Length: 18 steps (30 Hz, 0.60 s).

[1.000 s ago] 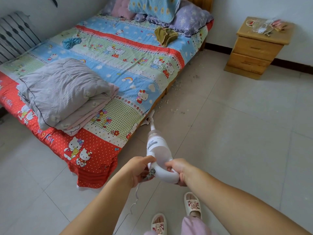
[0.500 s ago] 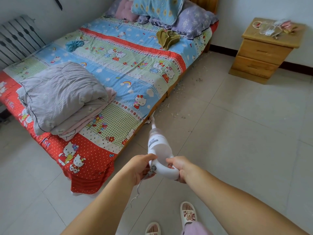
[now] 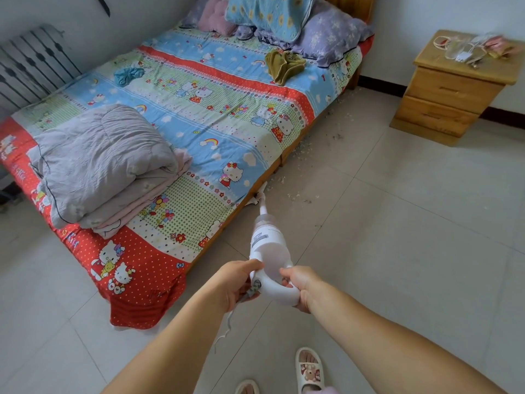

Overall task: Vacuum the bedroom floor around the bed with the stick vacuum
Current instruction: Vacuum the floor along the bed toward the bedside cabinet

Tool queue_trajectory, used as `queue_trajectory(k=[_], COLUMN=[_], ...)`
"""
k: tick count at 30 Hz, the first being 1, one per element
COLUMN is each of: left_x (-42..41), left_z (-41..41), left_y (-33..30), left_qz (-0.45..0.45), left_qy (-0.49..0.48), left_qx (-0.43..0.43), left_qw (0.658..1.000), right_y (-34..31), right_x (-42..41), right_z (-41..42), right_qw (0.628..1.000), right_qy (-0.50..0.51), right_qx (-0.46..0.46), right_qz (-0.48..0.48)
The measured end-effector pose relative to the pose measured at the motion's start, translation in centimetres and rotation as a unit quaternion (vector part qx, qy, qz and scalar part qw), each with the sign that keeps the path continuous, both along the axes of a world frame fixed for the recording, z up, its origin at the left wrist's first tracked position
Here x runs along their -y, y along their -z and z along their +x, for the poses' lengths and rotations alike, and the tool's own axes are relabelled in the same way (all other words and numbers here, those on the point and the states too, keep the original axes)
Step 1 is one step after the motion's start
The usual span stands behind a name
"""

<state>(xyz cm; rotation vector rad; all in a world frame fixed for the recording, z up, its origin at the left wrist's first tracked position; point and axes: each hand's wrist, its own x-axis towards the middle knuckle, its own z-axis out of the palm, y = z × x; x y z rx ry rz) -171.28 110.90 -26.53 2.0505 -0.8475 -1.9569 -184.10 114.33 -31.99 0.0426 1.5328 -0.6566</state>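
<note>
A white stick vacuum [image 3: 268, 245] points away from me toward the side of the bed [image 3: 181, 118]. Its floor head [image 3: 257, 196] lies against the bed's wooden base. My right hand [image 3: 299, 285] grips the curved white handle from the right. My left hand [image 3: 237, 282] holds the handle's left side where the grey cord end sits. A thin white cord [image 3: 227, 325] dangles below my left hand. Pale crumbs and dark specks [image 3: 318, 155] lie on the grey tile floor along the bed's edge, beyond the floor head.
A wooden two-drawer nightstand [image 3: 449, 92] with small items on top stands at the far right wall. A folded grey quilt [image 3: 99, 163], pillows and clothes lie on the bed. A radiator [image 3: 31, 66] is at the far left. My slippered feet [image 3: 308, 371] are below.
The view has shifted forward along the bed, so the nightstand and bed sit nearer and more to the right. Both hands have kept their hold on the vacuum handle.
</note>
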Motion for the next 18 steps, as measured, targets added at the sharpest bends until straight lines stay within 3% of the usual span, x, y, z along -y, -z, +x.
queue_trajectory(k=[18], left_x=[1.7], left_z=[-1.7], left_y=[0.0], left_qz=[0.002], left_qy=[0.021], left_qx=[0.009], left_qw=[1.000], right_y=[0.8], right_x=[1.2], right_z=[-1.3], right_qw=[0.999], right_qy=[0.043], right_qx=[0.013], right_qz=[0.006])
